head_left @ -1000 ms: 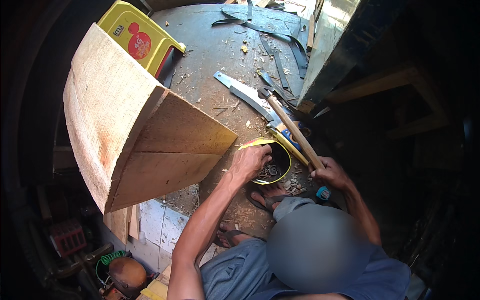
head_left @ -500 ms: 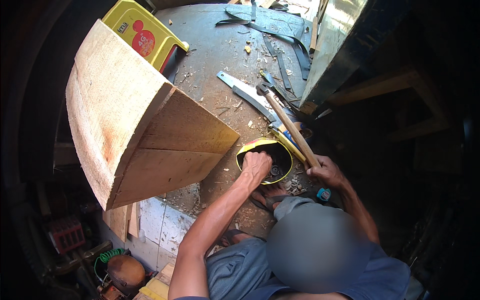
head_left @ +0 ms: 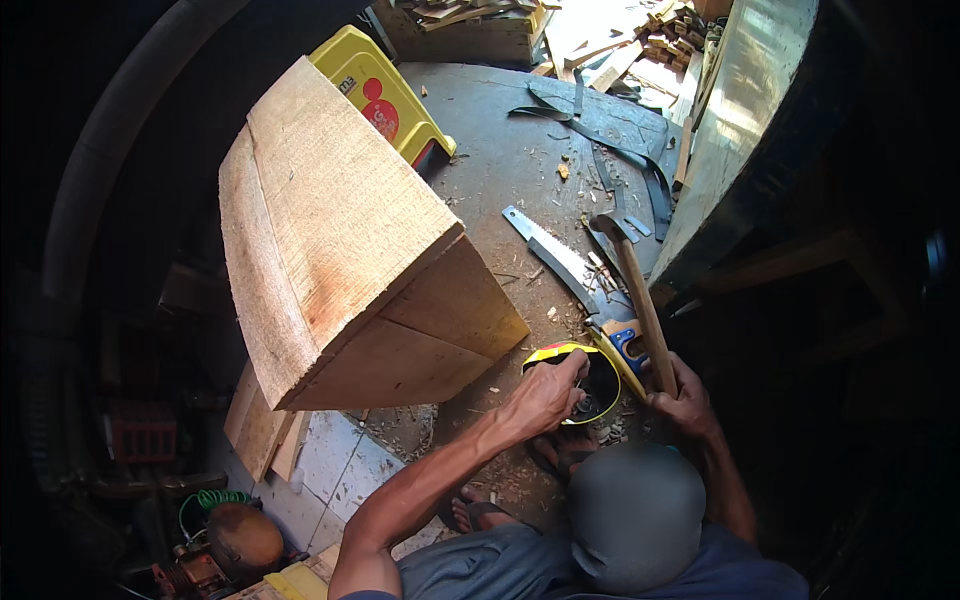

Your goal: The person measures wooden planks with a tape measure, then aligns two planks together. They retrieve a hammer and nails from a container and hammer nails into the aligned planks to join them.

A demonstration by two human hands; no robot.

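My left hand (head_left: 548, 393) is over the mouth of a yellow-rimmed container (head_left: 548, 354) with a dark inside. Its fingers are pinched together; whatever they hold is too small to make out. Small dark pieces lie inside the container. My right hand (head_left: 684, 396) is wrapped round the lower end of a hammer (head_left: 641, 292), whose wooden handle slants up and away to a dark head. Under the hammer lies a handsaw (head_left: 556, 262) with a yellow and blue grip. A large box of rough wooden boards (head_left: 350, 220) stands left of my left hand.
Wood chips litter the floor (head_left: 480, 150). Behind the wooden box is a yellow plastic panel (head_left: 362, 95). Dark straps (head_left: 640, 160) lie farther off, near stacked wood offcuts (head_left: 680, 40). A pale-sided slab (head_left: 735, 130) rises at right. A rusty round machine (head_left: 245, 535) sits at lower left.
My left hand has come up from inside the container to its rim, fingers pinched. My right hand keeps the hammer, now held more upright. The whole view has shifted, so things appear lower and rightward.
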